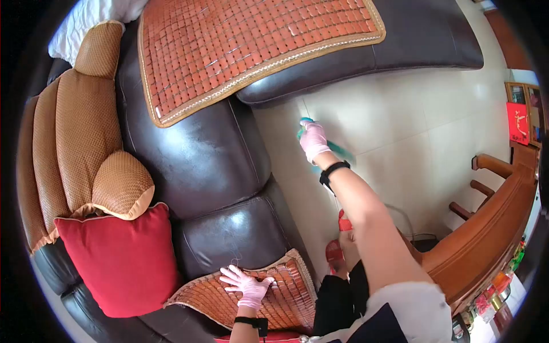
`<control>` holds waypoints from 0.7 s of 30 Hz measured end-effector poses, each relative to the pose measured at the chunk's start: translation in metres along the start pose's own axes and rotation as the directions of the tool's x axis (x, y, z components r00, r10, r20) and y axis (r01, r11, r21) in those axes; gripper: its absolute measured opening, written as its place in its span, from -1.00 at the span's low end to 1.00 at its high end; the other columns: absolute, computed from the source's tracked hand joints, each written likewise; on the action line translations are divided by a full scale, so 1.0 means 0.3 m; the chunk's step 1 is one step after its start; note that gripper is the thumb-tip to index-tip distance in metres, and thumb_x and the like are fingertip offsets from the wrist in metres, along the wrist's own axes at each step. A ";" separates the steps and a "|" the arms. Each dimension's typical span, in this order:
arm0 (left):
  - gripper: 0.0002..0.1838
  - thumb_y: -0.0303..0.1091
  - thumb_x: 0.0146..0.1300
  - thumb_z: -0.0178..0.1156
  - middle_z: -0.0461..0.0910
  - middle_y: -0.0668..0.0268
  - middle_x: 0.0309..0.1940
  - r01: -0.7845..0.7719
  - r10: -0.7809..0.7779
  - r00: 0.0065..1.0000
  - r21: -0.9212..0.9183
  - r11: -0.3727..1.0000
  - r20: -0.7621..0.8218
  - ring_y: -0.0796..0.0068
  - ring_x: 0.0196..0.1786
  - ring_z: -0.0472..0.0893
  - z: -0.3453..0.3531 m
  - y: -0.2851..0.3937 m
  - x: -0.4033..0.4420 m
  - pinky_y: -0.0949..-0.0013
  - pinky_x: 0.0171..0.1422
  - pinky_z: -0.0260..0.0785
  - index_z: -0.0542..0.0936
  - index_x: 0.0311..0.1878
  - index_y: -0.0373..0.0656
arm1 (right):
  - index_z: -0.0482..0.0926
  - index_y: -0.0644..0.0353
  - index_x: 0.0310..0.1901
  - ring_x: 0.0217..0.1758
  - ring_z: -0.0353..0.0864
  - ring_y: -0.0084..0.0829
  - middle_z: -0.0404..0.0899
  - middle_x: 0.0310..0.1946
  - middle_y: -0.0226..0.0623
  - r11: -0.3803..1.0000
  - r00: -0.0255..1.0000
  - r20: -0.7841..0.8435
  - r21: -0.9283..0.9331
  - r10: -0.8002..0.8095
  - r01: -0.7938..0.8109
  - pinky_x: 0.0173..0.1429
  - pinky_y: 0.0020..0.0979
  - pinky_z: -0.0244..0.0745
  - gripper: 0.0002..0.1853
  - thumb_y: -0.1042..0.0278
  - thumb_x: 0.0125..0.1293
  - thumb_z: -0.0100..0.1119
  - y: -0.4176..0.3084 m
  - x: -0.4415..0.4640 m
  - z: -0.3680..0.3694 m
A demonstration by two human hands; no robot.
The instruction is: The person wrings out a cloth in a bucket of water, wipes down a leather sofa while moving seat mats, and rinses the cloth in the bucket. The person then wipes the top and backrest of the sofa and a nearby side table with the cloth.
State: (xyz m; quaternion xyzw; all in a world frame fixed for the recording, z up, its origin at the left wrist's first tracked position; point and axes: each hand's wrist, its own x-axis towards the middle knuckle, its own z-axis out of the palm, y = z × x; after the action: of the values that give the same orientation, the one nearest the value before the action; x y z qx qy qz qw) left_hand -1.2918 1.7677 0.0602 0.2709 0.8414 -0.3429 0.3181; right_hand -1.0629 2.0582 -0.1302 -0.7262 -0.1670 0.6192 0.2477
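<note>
My left hand (247, 287), in a pink glove, lies with fingers spread on a brown tile mat (200, 294) at the lower middle. The mat curves over a dark leather sofa seat (229, 234). My right arm reaches forward over the pale floor, with a black band at the wrist. In its pink glove, my right hand (314, 140) is closed around a teal object (341, 151), partly hidden and blurred, so its kind is unclear. A larger tile mat (257, 43) covers the sofa's far part.
A red cushion (123, 260) and a woven brown backrest cover (86, 123) are on the left. Orange-brown wooden furniture (486, 240) stands on the right, with a cable (407, 220) on the floor near it. Red footwear (334, 254) shows below my right arm.
</note>
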 end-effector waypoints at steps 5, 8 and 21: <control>0.54 0.02 -0.41 0.59 -0.59 -0.10 0.44 -0.005 0.005 1.000 0.029 1.000 -0.016 -0.21 0.46 -0.60 0.028 -0.016 0.005 -0.33 0.42 -0.58 -0.39 0.42 -0.30 | 0.56 0.10 0.01 0.14 0.41 -0.07 0.41 0.08 -0.01 0.377 0.336 0.198 0.231 -0.921 0.897 0.22 -0.24 0.34 -0.65 0.57 0.20 -0.05 -0.211 -0.279 0.230; 0.57 0.01 -0.44 0.59 -0.63 -0.09 0.43 -0.015 0.017 0.999 0.057 0.998 -0.047 -0.21 0.46 -0.57 0.047 -0.030 0.020 -0.33 0.42 -0.54 -0.43 0.42 -0.28 | 0.52 0.18 0.01 0.11 0.43 -0.04 0.42 0.06 0.01 0.424 0.419 -0.076 -0.076 -0.905 0.902 0.24 -0.24 0.35 -0.59 0.67 0.11 -0.06 -0.131 -0.172 0.344; 0.55 -0.08 -0.37 0.60 -0.60 -0.02 0.45 0.053 -0.047 0.998 0.130 0.990 -0.049 -0.10 0.49 -0.51 0.072 -0.012 0.031 -0.19 0.50 -0.45 -0.49 0.41 -0.22 | 0.51 0.10 0.11 -0.06 0.42 -0.69 0.53 -0.09 -0.52 0.736 0.954 -0.010 0.633 -0.300 0.238 -0.02 -0.53 0.35 -0.69 0.25 0.40 -0.02 0.042 -0.134 0.217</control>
State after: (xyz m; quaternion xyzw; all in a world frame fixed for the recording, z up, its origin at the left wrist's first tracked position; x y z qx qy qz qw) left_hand -1.2927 1.7513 0.0428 0.2778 0.8307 -0.3988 0.2714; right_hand -1.1348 2.0357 -0.1119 -0.5403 -0.0659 0.6298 0.5542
